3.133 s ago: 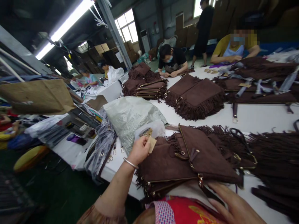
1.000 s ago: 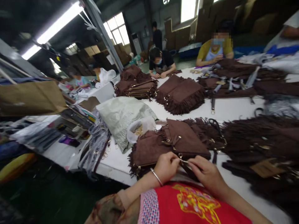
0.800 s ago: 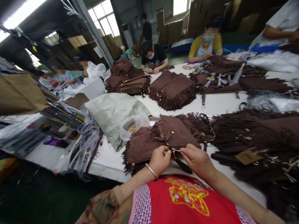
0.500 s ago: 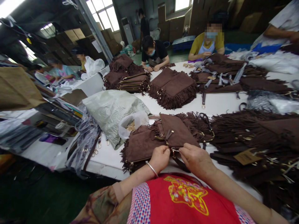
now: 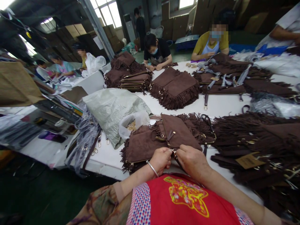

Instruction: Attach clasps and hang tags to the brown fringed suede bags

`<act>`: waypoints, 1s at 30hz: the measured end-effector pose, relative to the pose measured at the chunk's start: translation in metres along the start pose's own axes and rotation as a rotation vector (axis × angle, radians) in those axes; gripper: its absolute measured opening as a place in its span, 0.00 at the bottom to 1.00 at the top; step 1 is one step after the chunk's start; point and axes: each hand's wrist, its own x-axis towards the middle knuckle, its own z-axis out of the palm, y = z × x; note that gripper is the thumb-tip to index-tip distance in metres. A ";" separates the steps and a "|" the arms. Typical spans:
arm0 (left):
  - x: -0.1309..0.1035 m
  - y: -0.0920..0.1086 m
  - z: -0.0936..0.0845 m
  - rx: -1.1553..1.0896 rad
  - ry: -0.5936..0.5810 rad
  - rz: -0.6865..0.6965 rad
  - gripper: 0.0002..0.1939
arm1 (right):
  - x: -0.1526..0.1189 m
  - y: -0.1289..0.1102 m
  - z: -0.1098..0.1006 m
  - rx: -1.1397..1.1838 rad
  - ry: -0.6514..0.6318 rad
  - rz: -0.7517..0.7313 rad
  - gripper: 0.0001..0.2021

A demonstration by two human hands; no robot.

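My left hand (image 5: 161, 160), with a silver bangle at the wrist, is closed in a pinch at the edge of a brown fringed bag (image 5: 181, 132). Its fingertips meet a small gold metal clasp (image 5: 174, 153) there. My right hand (image 5: 192, 161) is closed just to the right, pinching a dark brown strap (image 5: 178, 161) beside the clasp. The fingers hide part of the clasp and strap. A zipper with a tassel pull (image 5: 170, 135) lies on the bag just above. Under and left of it is another brown fringed bag (image 5: 142, 143).
A grey plastic sheet (image 5: 112, 104) and a clear bag of small tan pieces (image 5: 124, 128) lie left. Plastic-wrapped straps (image 5: 85, 140) hang near the table edge. Fringed bags pile up right (image 5: 253, 134) and across the white table (image 5: 174, 87). Co-workers sit opposite.
My right hand has moved slightly left, so the two hands are closer together around the clasp. A pale strip that showed between the fingers is now mostly covered. The bags stay put.
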 end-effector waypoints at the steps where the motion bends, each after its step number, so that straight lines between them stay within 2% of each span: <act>1: 0.001 -0.001 0.000 0.002 0.005 0.008 0.16 | 0.000 0.000 0.001 0.012 0.002 0.012 0.10; 8: 0.004 -0.004 0.003 -0.050 0.031 0.045 0.15 | -0.001 0.004 0.008 0.050 -0.019 0.070 0.12; 12: 0.002 -0.002 0.004 -0.063 0.073 0.053 0.11 | 0.000 0.006 0.012 0.109 -0.011 0.105 0.11; 18: -0.009 -0.005 -0.015 -0.011 0.135 0.178 0.07 | -0.007 0.012 0.019 0.262 -0.026 0.148 0.11; 21: -0.020 -0.001 -0.028 -0.072 0.099 0.273 0.08 | -0.011 0.015 0.018 0.297 -0.063 0.169 0.13; 24: -0.031 0.007 -0.032 -0.209 -0.017 0.341 0.10 | -0.013 0.015 0.015 0.415 -0.100 0.225 0.13; 27: -0.035 0.007 -0.029 -0.287 -0.145 0.294 0.12 | -0.018 0.010 0.016 0.675 -0.137 0.307 0.13; 30: -0.030 0.001 -0.029 -0.207 -0.163 0.198 0.17 | -0.023 0.004 0.024 0.912 -0.134 0.404 0.13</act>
